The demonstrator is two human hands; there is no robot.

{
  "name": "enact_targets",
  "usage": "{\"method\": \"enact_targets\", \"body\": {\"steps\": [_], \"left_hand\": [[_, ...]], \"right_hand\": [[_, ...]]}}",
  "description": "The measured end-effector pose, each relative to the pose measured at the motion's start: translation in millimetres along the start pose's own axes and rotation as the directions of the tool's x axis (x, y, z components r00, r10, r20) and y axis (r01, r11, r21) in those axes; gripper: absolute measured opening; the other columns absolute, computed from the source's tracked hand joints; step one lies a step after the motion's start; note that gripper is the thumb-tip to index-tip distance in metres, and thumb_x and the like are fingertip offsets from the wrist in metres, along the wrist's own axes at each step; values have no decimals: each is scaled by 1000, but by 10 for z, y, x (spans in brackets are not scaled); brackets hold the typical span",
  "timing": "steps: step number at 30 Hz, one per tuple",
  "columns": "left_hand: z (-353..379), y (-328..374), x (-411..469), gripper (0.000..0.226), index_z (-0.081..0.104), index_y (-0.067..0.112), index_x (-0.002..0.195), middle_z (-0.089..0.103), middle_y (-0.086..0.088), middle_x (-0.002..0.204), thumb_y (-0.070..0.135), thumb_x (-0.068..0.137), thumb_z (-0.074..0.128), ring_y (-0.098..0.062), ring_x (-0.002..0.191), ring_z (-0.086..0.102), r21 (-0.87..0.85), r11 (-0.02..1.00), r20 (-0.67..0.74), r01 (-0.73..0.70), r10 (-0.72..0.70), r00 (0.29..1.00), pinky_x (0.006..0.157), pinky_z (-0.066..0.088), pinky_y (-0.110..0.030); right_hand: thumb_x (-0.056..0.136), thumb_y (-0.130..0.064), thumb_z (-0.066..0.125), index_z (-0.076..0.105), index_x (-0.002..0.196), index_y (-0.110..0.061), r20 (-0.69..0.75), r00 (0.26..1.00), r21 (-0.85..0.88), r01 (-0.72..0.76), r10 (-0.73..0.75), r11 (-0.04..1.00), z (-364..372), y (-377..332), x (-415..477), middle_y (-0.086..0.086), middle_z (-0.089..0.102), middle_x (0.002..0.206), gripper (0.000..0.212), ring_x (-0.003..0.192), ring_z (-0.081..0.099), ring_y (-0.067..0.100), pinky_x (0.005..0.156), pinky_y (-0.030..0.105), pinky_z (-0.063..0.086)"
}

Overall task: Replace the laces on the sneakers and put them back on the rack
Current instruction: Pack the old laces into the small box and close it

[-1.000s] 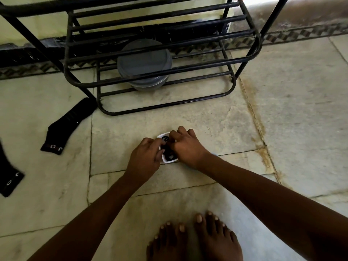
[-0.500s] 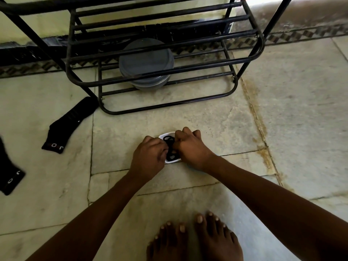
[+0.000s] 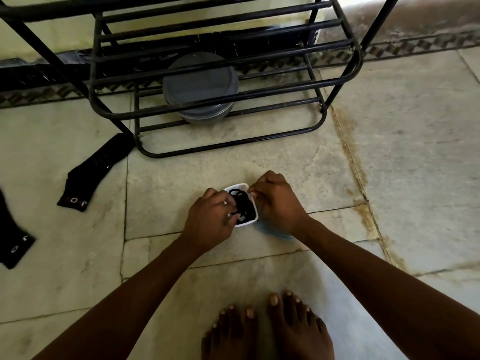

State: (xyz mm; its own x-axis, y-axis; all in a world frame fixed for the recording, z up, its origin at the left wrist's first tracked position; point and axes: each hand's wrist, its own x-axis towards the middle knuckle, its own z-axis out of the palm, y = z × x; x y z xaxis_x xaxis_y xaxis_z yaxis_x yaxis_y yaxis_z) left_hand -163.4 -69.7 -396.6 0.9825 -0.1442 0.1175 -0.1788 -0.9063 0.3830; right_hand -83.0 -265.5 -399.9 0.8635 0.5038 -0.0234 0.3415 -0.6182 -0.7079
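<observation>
A small white tub [image 3: 235, 186] sits on the stone floor with coiled black laces [image 3: 243, 204] inside. My left hand [image 3: 210, 216] reaches in from the left, its curled fingers pinching the laces. My right hand [image 3: 278, 201] grips the tub's right rim with curled fingers. A blue lid [image 3: 271, 233] lies on the floor under my right wrist. The black metal shoe rack [image 3: 337, 81] stands just beyond the tub with bare shelves. No sneaker shows in this view.
A round grey lidded container [image 3: 200, 84] sits under the rack. Two black socks [image 3: 96, 167] [image 3: 10, 240] lie on the floor at the left. My bare feet [image 3: 267, 328] stand at the bottom. A wall with a patterned border runs behind the rack.
My hands have drawn slightly apart, so more of the tub's opening and the black laces shows. The left fingers have moved into the tub.
</observation>
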Motion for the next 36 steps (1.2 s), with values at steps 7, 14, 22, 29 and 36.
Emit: {"method": "enact_targets", "body": {"steps": [7,14,22,29,36], "left_hand": [[117,97,75,18,70,23,67,59,15,90,26,80,83,-17,97,57,-135,934,99,332,-321,942,72,52,-33],[165,109,119,17,69,14,68,58,6,86,12,75,85,-16,85,62,-223,882,126,416,-397,909,75,47,-27],[144,123,86,20,69,14,65,60,6,84,7,74,85,-10,80,60,-254,863,102,437,-426,899,77,42,-19],[179,185,30,15,71,12,66,65,2,89,4,76,79,-13,83,65,-230,880,71,416,-411,909,76,42,-15],[143,260,-69,9,73,10,75,36,-9,143,5,82,75,-1,71,55,-269,890,-27,367,-388,921,83,39,-10]], "right_hand": [[59,-78,78,52,137,-37,138,949,-279,-238,284,930,-274,174,-389,-3,40,130,92,121,35,23,96,44,38],[54,-66,88,44,140,-36,248,934,-399,-144,257,906,-304,255,-517,-2,39,127,101,119,37,20,96,43,35],[81,-9,74,63,85,-6,54,959,-79,-275,280,958,-317,175,-350,0,53,80,12,75,58,24,55,11,31],[91,-7,52,71,121,-11,-90,977,114,-181,192,977,-170,-100,-297,4,48,98,36,81,48,12,70,11,38],[86,-46,28,47,150,-35,118,953,13,-282,279,959,17,-342,-297,7,32,159,67,137,34,33,109,48,39]]}}
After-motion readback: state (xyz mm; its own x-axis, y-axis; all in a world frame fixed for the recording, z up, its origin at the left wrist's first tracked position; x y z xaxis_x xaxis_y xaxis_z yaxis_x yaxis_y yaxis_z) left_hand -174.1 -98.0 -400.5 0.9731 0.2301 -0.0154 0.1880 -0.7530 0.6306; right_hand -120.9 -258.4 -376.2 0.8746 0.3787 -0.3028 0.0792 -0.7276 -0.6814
